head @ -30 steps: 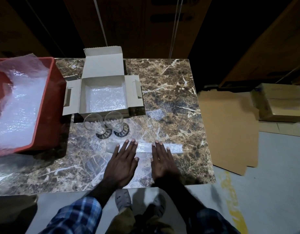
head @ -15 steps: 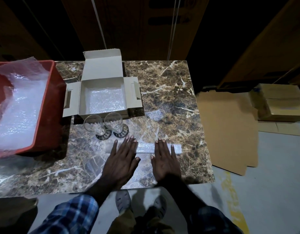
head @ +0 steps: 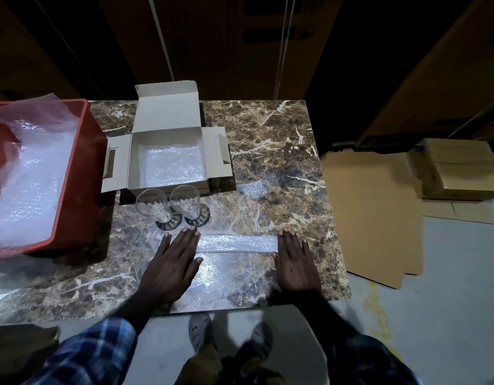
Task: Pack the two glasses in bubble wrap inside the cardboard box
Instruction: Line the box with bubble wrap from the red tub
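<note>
Head view: brown marble-patterned surface (head: pixel 273 151) fills the middle of the frame. Red plastic bin (head: pixel 73 190) sits at its left edge, holding loose bubble wrap (head: pixel 29 173). Flattened cardboard sheets (head: pixel 371 218) lie on the floor to the right, with a closed carton (head: pixel 457 168) beyond them.

Open cardboard box (head: pixel 168 157) stands near the far edge, lid flap up, side flaps spread; its bottom is lined with a bubble wrap piece (head: pixel 172 169). A bubble wrap sheet (head: pixel 234 268) lies flat on the near part of the surface, its far edge folded over into a narrow band between the hands.

Left hand (head: pixel 172 263) lies palm down, fingers straight and together, on the left end of the sheet. Right hand (head: pixel 294 262) lies palm down, fingers straight and slightly spread, on the right end. Neither hand holds anything.

Two clear footed glasses stand upright, side by side, just in front of the box, outside it: left glass (head: pixel 152 205), right glass (head: pixel 186 200). Their bases are just beyond the left fingertips, apart from them.

A small bubble wrap scrap (head: pixel 252 188) lies right of the box.
</note>
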The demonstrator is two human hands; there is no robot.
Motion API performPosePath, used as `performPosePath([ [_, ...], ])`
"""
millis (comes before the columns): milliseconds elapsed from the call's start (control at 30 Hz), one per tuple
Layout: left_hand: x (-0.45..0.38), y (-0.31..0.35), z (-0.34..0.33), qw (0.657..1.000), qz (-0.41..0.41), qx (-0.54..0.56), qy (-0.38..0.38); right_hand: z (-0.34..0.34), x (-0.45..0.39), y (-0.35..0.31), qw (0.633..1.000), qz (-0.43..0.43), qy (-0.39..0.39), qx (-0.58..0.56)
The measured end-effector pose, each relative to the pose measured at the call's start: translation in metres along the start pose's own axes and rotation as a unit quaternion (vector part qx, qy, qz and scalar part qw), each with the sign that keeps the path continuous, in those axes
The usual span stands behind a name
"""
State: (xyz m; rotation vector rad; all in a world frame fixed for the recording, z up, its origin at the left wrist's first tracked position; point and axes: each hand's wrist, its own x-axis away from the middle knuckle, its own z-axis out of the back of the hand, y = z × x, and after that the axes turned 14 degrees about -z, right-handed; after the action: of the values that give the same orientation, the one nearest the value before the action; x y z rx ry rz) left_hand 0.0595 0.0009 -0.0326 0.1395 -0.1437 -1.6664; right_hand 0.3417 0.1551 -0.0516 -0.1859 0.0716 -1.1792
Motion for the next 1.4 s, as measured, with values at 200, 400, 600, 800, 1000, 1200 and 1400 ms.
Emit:
performPosePath([
  [200,-0.02,0.013,0.005,0.996,-0.069,-0.048,0.029,0.003,-0.002,-0.019,0.993,0.109,0.03,-0.02],
  [400,-0.046,0.038,0.0,0.99,-0.106,-0.063,0.068,0.008,-0.004,-0.046,0.986,0.16,0.033,-0.036],
  [600,-0.047,0.037,-0.009,0.986,-0.119,-0.048,0.109,0.012,-0.011,-0.05,0.983,0.172,0.046,-0.049],
  [800,-0.05,0.04,-0.012,0.984,-0.115,-0.027,0.13,0.008,-0.008,-0.059,0.982,0.173,0.031,-0.07],
  [1000,-0.047,0.042,-0.018,0.985,-0.107,-0.018,0.138,0.008,-0.006,-0.059,0.98,0.177,0.078,-0.045],
  [1200,-0.03,0.044,-0.021,0.994,-0.075,0.01,0.074,0.02,0.001,-0.048,0.985,0.13,0.113,-0.019],
  [1400,-0.026,0.062,-0.016,0.999,-0.034,0.035,0.004,0.025,0.016,-0.071,0.994,-0.04,0.008,-0.103],
])
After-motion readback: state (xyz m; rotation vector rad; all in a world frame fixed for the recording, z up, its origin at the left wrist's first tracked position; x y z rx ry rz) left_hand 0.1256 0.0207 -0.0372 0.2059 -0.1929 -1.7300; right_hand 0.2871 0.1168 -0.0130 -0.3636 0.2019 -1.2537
